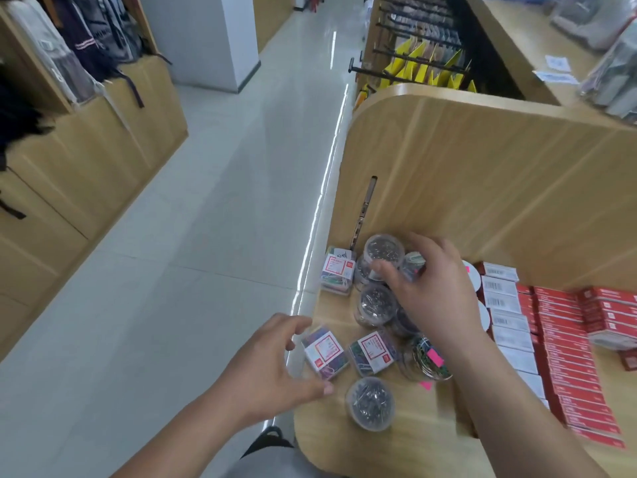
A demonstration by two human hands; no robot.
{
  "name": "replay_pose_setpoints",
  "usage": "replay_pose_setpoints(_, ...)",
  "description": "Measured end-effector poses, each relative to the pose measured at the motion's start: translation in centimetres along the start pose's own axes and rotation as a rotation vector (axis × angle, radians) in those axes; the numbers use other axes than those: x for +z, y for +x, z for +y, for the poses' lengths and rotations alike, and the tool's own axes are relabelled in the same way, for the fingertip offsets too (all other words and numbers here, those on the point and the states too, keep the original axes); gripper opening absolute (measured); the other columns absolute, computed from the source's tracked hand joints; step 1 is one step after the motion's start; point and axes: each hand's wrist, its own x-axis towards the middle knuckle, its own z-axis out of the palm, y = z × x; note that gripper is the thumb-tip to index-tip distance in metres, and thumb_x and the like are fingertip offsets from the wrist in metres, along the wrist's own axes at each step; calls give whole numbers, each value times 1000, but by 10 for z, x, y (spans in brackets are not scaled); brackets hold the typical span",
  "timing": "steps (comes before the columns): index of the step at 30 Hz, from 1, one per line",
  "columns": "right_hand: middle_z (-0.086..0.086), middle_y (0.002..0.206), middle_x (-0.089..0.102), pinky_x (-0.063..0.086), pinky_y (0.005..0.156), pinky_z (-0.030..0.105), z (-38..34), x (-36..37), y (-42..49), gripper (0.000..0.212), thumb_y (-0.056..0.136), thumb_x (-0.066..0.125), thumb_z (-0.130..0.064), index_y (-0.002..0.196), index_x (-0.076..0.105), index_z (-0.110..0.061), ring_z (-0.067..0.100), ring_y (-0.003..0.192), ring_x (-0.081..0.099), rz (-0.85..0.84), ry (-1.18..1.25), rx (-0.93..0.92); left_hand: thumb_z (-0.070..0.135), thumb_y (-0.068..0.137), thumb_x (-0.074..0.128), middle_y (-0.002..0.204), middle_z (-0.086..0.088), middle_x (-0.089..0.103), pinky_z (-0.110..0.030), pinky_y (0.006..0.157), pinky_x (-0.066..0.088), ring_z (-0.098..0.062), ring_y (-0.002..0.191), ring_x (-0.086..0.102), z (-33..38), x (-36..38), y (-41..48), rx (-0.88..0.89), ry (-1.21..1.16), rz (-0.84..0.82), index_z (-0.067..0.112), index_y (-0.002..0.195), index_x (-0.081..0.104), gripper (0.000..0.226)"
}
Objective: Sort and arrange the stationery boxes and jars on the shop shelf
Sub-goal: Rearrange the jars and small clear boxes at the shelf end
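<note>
On the wooden shelf lies a cluster of clear round jars of pins and clips and small clear boxes of coloured paper clips. My left hand reaches in from the shelf's left edge, thumb and fingers curled round one paper-clip box. My right hand is over the jar cluster, fingers curled round a small jar beside a stacked jar. Another box lies in the middle and a third box at the back left. A pin jar stands alone in front.
Rows of white barcoded boxes and red boxes fill the shelf's right side. A curved wooden divider rises behind. A jar with a pink sticker lies tipped. The tiled aisle floor runs on the left.
</note>
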Motion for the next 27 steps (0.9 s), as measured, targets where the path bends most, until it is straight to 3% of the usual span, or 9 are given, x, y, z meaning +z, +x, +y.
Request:
replay_pose_setpoints(3, -7, 111, 56, 53, 75, 36, -2, 1, -18, 39, 88, 73, -47, 122, 68, -28, 16, 88, 62, 69, 92, -74, 65, 60, 86, 122, 32, 42, -14, 84, 46, 7, 106, 50, -6, 14, -8, 17, 26, -3, 51, 132, 45, 85)
replay_pose_setpoints(6, -9, 99, 60, 45, 74, 16, -6, 1, -31, 23, 89, 75, -30, 112, 73, -23, 8, 81, 61, 88, 190, -142, 61, 66, 83, 121, 29, 42, -7, 80, 40, 10, 107, 47, -8, 22, -6, 39, 33, 52, 44, 139, 45, 84)
replay_pose_setpoints(8, -12, 91, 66, 45, 73, 16, -10, 2, -39, 14, 89, 75, -24, 103, 75, -23, 7, 80, 62, 32, 248, -164, 61, 71, 79, 122, 28, 42, -6, 80, 38, 10, 107, 47, -8, 25, -6, 64, 52, 65, 40, 141, 46, 81)
replay_pose_setpoints(13, -19, 78, 73, 48, 62, 11, -15, 4, -49, 10, 90, 75, -18, 90, 76, -29, 1, 69, 66, -197, 407, -52, 75, 70, 67, 116, 21, 41, -24, 81, 49, -1, 103, 52, -6, 22, 2, 72, 219, 22, 48, 152, 27, 95)
replay_pose_setpoints(15, -18, 78, 74, 55, 66, 20, -12, 6, -50, 13, 90, 75, -20, 86, 74, -32, 3, 70, 68, -246, 391, -40, 84, 65, 63, 108, 18, 43, -27, 76, 49, -6, 98, 56, -3, 17, 7, 31, 287, 13, 51, 147, 30, 94)
replay_pose_setpoints(18, -16, 76, 74, 58, 71, 32, -8, 9, -50, 2, 89, 76, -27, 88, 75, -29, 3, 71, 69, -271, 307, -19, 86, 63, 65, 98, 14, 52, -33, 71, 50, -11, 89, 59, 4, 13, 18, -72, 290, 115, 41, 118, 48, 73)
replay_pose_setpoints(20, -14, 75, 74, 57, 71, 31, -7, 11, -52, 5, 88, 76, -30, 92, 76, -28, 2, 69, 68, -276, 284, -8, 82, 67, 67, 93, 11, 56, -33, 65, 46, -15, 84, 59, 8, 15, 26, -115, 255, 190, 35, 104, 49, 63)
replay_pose_setpoints(24, -14, 77, 74, 57, 72, 29, -1, 7, -65, 7, 88, 76, -30, 94, 77, -27, 2, 72, 68, -308, 259, -2, 58, 78, 75, 90, 12, 59, -32, 66, 51, -11, 80, 60, 5, 24, 30, -119, 124, 216, 32, 101, 55, 40)
replay_pose_setpoints(27, -17, 79, 74, 57, 71, 26, 6, -2, -76, 12, 88, 78, -18, 88, 76, -30, 3, 75, 70, -191, 330, -60, 45, 80, 76, 84, 13, 62, -31, 66, 53, -6, 75, 60, -1, 26, 24, -113, 58, 215, 31, 102, 60, 30)
